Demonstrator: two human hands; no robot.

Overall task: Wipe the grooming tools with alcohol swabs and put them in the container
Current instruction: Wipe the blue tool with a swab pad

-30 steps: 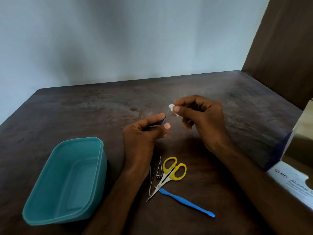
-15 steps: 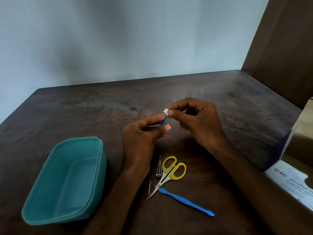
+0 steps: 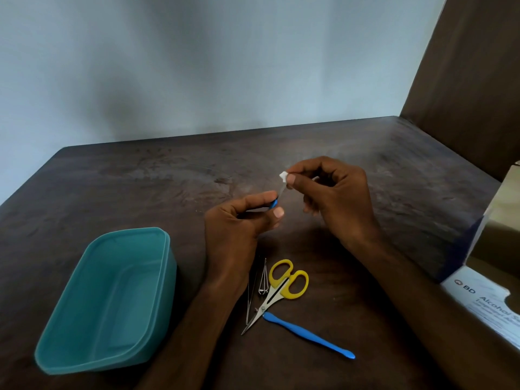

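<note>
Hands mid-frame above table point(image 3: 140, 181): left hand point(image 3: 236, 229) fingers pinched on blue-handled tool point(image 3: 273, 204), right hand point(image 3: 334, 198) fingers clamped on white swab point(image 3: 283, 175) at tool's thin metal tip. Teal container point(image 3: 107, 299) lower left, empty. Yellow scissors point(image 3: 281, 285), blue stick point(image 3: 308, 334), tweezers point(image 3: 251, 299) lower centre.

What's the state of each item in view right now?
Teal plastic container: open, empty.
Blue-handled thin tool: pinched in left hand.
White alcohol swab: pinched in right hand, on the tool's metal tip.
Yellow-handled scissors: closed, on table.
Blue plastic stick: flat on table.
Alcohol swab box: open.
</note>
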